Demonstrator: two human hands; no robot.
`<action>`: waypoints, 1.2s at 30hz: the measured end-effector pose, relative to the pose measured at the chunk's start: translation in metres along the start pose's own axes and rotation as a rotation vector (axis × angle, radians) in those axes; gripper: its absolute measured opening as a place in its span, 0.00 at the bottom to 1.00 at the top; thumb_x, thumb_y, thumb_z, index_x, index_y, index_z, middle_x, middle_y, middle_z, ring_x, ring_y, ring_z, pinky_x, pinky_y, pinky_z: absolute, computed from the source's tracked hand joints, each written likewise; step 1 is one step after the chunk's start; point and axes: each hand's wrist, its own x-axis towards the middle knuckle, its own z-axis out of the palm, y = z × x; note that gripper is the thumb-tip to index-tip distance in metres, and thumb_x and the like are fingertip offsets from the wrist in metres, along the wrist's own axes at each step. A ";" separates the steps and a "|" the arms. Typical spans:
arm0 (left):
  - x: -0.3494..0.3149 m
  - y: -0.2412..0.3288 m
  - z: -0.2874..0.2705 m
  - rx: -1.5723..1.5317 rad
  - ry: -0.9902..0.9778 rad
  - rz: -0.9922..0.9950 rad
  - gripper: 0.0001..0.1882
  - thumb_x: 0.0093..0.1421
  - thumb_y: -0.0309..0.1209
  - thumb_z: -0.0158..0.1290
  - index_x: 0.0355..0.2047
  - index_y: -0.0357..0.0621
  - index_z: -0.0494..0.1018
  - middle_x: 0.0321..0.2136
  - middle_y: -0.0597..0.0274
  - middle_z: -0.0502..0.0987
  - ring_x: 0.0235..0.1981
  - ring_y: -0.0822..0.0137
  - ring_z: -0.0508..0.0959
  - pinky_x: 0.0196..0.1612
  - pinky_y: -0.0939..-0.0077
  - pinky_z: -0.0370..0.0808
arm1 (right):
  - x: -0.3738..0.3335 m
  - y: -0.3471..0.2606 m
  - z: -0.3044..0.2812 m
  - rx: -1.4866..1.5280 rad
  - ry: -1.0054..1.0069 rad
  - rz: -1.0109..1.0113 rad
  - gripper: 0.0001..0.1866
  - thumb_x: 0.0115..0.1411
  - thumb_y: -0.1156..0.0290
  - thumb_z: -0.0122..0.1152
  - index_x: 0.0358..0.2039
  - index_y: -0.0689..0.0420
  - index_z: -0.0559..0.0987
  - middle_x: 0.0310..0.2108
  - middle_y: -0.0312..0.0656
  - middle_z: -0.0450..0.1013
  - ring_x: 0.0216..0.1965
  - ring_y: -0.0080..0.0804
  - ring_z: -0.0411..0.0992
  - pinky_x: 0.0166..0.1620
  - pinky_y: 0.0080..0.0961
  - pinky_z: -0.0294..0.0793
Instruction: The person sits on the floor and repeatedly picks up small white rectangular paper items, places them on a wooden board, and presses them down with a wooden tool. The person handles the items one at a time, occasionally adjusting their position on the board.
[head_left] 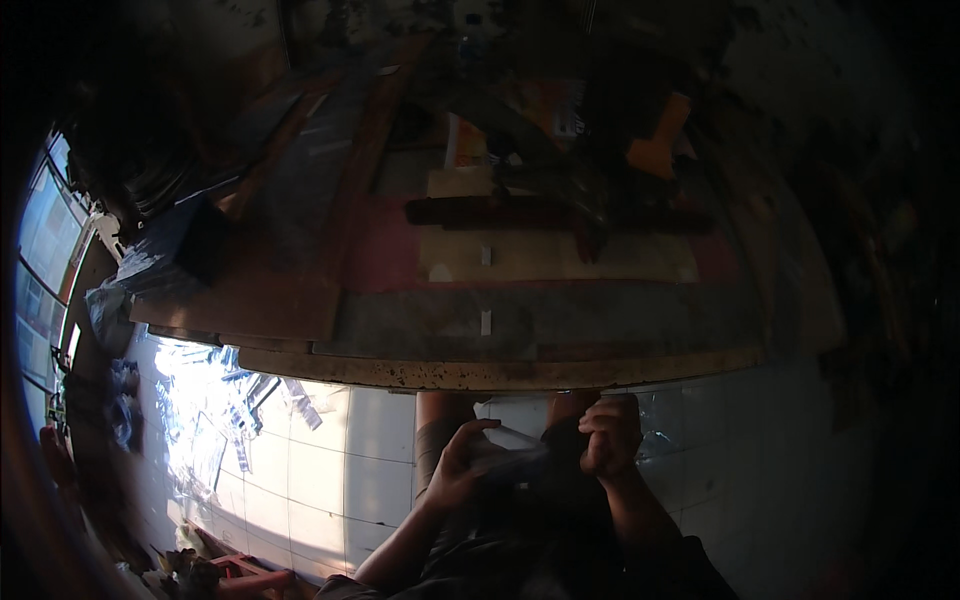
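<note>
Below the table's front edge, over my lap, my left hand (465, 462) is closed in a pinch. A thin, pale, see-through strip (520, 438) runs from its fingertips toward the right; its exact kind is too dim to tell. My right hand (612, 435) is level with it, a short way to the right, its fingers curled in. Whatever lies inside those fingers is hidden. On the table (420, 375) ahead, one small white piece (486, 322) rests near the front, and another white piece (487, 255) sits farther back on a beige sheet (450, 268).
A dark bar-like thing (480, 213) lies across the sheet, with an orange piece (660, 140) behind it. A dark box (185, 240) stands at the table's left. Pale scraps (215, 400) litter the sunlit tiled floor, and a red object (255, 580) is at lower left.
</note>
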 end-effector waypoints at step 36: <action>0.016 0.007 -0.002 0.104 -0.220 -0.162 0.38 0.57 0.19 0.58 0.68 0.37 0.62 0.65 0.55 0.69 0.61 0.65 0.74 0.62 0.70 0.72 | -0.065 0.069 0.094 1.207 -0.848 0.719 0.18 0.68 0.70 0.52 0.55 0.62 0.79 0.44 0.42 0.78 0.43 0.38 0.76 0.49 0.33 0.73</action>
